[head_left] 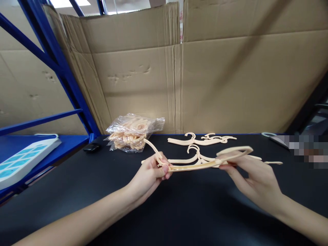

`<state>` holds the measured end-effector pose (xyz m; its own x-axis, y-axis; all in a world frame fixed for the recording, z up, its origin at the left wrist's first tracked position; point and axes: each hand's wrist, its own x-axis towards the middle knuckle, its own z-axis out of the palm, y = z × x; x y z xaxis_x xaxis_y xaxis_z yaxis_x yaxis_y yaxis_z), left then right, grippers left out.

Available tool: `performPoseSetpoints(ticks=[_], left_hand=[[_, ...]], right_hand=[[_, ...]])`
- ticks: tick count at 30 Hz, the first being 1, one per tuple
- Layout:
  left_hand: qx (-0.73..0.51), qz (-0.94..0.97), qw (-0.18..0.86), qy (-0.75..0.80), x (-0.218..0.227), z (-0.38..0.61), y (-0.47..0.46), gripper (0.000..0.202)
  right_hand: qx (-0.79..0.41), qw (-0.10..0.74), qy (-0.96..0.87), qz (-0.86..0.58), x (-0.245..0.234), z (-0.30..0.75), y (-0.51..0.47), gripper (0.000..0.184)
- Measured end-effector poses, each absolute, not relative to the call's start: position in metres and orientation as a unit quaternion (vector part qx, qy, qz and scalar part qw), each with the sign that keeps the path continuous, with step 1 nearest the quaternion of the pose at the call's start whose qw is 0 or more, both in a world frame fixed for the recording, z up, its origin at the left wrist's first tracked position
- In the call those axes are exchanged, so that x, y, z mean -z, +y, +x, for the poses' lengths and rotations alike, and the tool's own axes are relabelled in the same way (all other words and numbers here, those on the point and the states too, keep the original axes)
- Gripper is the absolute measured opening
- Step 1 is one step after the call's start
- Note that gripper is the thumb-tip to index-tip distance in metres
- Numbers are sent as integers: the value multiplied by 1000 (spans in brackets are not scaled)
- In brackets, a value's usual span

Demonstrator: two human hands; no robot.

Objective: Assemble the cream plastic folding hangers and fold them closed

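Observation:
Both my hands hold one cream plastic hanger (194, 166) level above the black table (179, 212). My left hand (151, 176) pinches its left end, where a curved arm sticks up and back. My right hand (249, 177) grips the right end, near a looped piece. Just behind the held hanger lie several loose cream hangers (202, 140) flat on the table. A clear plastic bag of more hangers (133, 131) sits at the back left of the table.
Brown cardboard sheets (205, 78) stand as a wall behind the table. A blue metal rack (51, 61) rises at the left, with a white and light-blue device (23, 157) on its shelf. A small black object (92, 147) lies near the bag.

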<state>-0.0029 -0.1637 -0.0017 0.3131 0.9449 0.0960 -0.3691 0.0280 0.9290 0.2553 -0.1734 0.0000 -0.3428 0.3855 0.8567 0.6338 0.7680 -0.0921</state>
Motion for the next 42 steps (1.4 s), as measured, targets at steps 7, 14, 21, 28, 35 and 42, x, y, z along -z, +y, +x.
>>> performPoseSetpoints(ticks=[7,14,21,28,35,42], left_hand=[[-556,499,583,319,-2,-2,-165,24],[-562,498,579,319,-3,0,-167,26],[-345,574,618,410,14,14,-189,23],[-225,910,214,273,9,9,-208,22],[-170,913,122,350,20,3,-197,50],[-156,904,153,368,17,4,-192,51]], right_hand=[[120,480,-791,-361,1,254,-175,4],[5,514,-743,-429,5,255,-172,7],[-53,518,-715,-466,5,262,-159,15],[-48,393,-779,-486,22,257,-153,13],[-58,317,-815,-481,34,256,-148,12],[-56,282,-823,-491,32,257,-145,12]])
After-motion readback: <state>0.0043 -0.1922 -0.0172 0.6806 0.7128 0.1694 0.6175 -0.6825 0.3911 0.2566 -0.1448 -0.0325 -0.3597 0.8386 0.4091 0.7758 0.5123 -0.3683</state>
